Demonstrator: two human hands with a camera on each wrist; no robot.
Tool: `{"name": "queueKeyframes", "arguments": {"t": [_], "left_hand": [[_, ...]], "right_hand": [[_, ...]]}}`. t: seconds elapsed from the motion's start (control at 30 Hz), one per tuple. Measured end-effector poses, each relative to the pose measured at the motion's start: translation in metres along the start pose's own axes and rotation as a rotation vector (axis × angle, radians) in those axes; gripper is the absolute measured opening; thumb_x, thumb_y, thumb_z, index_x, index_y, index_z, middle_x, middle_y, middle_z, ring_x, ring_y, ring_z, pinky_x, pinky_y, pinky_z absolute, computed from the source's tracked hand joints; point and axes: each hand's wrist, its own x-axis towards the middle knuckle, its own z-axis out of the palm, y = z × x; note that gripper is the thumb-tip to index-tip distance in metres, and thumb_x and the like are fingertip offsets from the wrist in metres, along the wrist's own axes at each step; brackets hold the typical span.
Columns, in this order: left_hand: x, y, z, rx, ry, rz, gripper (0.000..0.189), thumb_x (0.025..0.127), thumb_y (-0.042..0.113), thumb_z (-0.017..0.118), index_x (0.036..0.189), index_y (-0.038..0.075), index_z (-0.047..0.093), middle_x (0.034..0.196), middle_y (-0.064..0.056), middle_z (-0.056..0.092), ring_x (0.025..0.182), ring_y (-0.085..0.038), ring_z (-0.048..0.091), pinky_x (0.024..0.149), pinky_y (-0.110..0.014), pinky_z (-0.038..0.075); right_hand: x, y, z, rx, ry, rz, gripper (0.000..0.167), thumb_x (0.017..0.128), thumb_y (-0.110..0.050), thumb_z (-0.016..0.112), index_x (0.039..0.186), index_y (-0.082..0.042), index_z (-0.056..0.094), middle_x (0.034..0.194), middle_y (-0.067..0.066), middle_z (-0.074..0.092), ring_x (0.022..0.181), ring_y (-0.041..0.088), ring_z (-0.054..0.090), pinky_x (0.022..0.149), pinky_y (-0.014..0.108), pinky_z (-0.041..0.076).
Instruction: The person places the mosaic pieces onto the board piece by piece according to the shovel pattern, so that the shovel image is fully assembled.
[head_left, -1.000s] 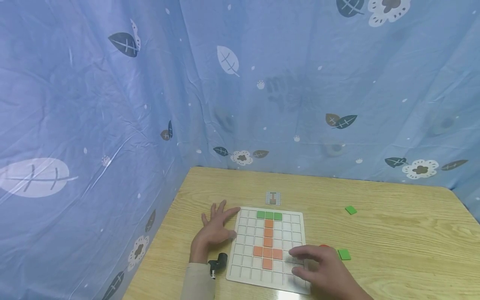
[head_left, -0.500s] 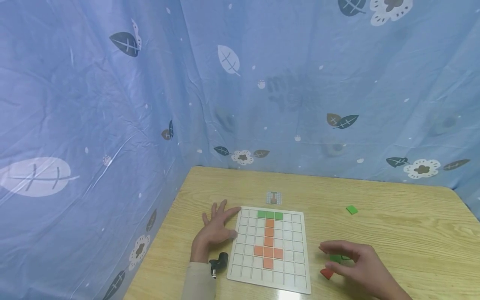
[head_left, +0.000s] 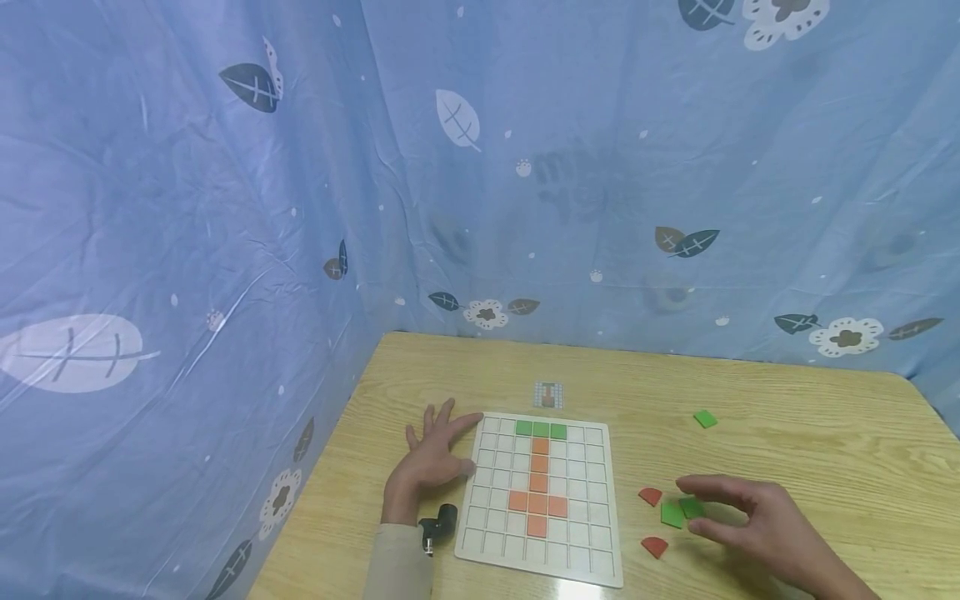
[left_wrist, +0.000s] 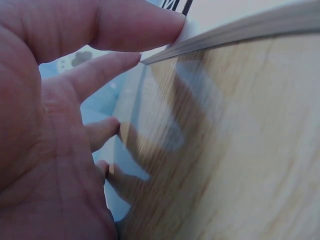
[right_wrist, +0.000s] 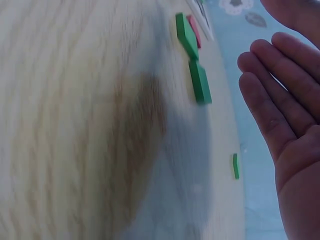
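A white gridded board (head_left: 498,546) lies on the table, with green squares (head_left: 541,429) in its top row and several orange squares (head_left: 537,503) set in a cross shape below. My left hand (head_left: 433,458) rests at the board's left side, thumb and forefinger touching its edge, the other fingers spread. In the left wrist view the thumb (left_wrist: 145,25) lies against the board's rim. To the right of the board, my right hand (head_left: 757,521) hovers with thumb and forefinger apart beside two loose green tiles (head_left: 672,515). Nothing is between those fingers in the right wrist view.
Two red quarter-round pieces (head_left: 655,547) lie between the board and the right hand. Another green tile (head_left: 705,418) sits farther back. A small pattern card (head_left: 548,395) lies behind the board. A blue curtain (head_left: 570,208) hangs along the table's back and left.
My right hand has moved right, from over the board's lower right corner to beside the loose green tiles, uncovering the red pieces. The left hand has stayed at the board's edge.
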Motion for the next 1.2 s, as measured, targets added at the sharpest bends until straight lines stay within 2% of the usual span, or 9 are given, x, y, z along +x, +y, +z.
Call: {"name": "queueKeyframes", "arguments": {"t": [0.43,0.73,1.03,1.2], "left_hand": [[0.0,0.0,0.0,-0.005,0.002,-0.004,0.09,0.071,0.011,0.077,0.158,0.027,0.06,0.183,-0.02,0.016,0.169,-0.053,-0.007,0.122,-0.084,-0.019],[0.0,0.001,0.0,-0.012,0.005,-0.004,0.09,0.07,0.011,0.077,0.157,0.027,0.061,0.183,-0.021,0.017,0.169,-0.053,-0.007,0.122,-0.084,-0.019],[-0.001,0.002,-0.001,-0.014,0.005,-0.008,0.09,0.071,0.009,0.077,0.158,0.027,0.061,0.183,-0.02,0.016,0.169,-0.052,-0.007,0.123,-0.082,-0.019],[-0.001,0.003,-0.001,-0.009,0.005,-0.01,0.091,0.071,0.01,0.077,0.158,0.028,0.061,0.183,-0.02,0.017,0.169,-0.051,-0.007,0.123,-0.082,-0.019]], "right_hand": [[0.003,0.021,-0.001,-0.063,0.01,-0.008,0.041,0.082,-0.018,0.096,0.121,-0.021,0.083,0.117,-0.009,0.084,0.113,-0.017,0.066,0.09,-0.002,0.046],[0.002,0.029,0.002,-0.085,0.041,-0.085,0.043,0.079,-0.01,0.096,0.118,-0.023,0.083,0.115,-0.012,0.083,0.113,-0.017,0.066,0.092,-0.004,0.044],[0.004,0.03,0.005,-0.208,0.08,-0.153,0.05,0.074,-0.001,0.095,0.114,-0.029,0.083,0.111,-0.019,0.082,0.11,-0.016,0.067,0.092,-0.005,0.041],[0.005,0.031,0.007,-0.244,0.083,-0.16,0.049,0.073,-0.001,0.096,0.112,-0.029,0.083,0.109,-0.015,0.083,0.108,-0.014,0.068,0.088,-0.005,0.043]]}}
